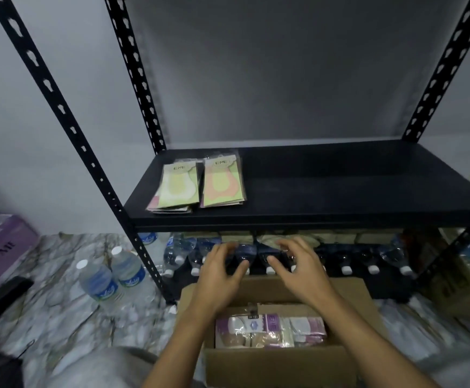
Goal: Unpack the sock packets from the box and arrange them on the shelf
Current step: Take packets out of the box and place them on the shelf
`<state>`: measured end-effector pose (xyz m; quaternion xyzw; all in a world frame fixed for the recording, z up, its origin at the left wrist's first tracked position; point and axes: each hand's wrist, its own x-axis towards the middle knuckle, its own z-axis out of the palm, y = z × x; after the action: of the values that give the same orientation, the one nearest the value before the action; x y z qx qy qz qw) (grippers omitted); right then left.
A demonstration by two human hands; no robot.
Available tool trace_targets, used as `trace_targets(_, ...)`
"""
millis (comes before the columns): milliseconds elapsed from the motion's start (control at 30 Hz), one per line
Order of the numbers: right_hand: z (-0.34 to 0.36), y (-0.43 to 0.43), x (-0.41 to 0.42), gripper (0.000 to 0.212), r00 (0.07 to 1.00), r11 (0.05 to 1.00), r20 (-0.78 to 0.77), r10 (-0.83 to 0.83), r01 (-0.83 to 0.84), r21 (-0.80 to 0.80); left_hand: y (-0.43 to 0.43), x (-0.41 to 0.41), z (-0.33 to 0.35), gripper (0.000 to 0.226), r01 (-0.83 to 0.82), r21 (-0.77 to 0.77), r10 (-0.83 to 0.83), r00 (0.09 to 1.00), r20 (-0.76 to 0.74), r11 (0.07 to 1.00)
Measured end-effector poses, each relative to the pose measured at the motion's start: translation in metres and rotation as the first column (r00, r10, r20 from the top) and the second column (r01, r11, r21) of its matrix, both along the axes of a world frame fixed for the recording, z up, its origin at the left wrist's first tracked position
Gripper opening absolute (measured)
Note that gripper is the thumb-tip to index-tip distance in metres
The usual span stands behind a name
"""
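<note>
An open cardboard box [275, 362] sits on the floor before me, holding several purple and beige sock packets [270, 330]. My left hand [219, 278] and my right hand [298, 270] hover above the box's far flap, fingers spread, holding nothing. On the black metal shelf [340, 191], two small stacks of green sock packets lie side by side at the left: one with a yellow sock shape [175, 187], one with an orange shape [222, 182].
Under the shelf lies a row of water bottles [348, 259] on their sides. Two upright bottles [110, 275] stand on the marble floor at left. A purple box [1, 247] is at the far left, a carton [469, 281] at right. Black slotted uprights [68, 127] frame the shelf.
</note>
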<state>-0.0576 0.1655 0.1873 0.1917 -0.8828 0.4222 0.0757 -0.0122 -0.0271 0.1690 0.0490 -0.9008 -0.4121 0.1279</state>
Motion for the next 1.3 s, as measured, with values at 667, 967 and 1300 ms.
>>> trace_targets(667,-0.217,0.071,-0.035,0.036,0.875,0.957,0.478,-0.077,-0.07,0.282,-0.001,-0.021,-0.216,0.054,0.164,-0.042,-0.104,0.784,0.612,0.986)
trace_targets(967,-0.281,0.064,-0.046,0.03,0.838,0.945,0.518,-0.171,-0.01,0.328,-0.006,-0.072,-0.285,0.078,0.414,-0.334,-0.031,0.666,0.745,0.847)
trace_targets(1300,-0.281,0.062,-0.046,0.02,0.871,0.95,0.448,-0.203,0.065,0.306,-0.007,-0.067,-0.278,0.059,0.401,-0.342,-0.075,0.735,0.674,0.85)
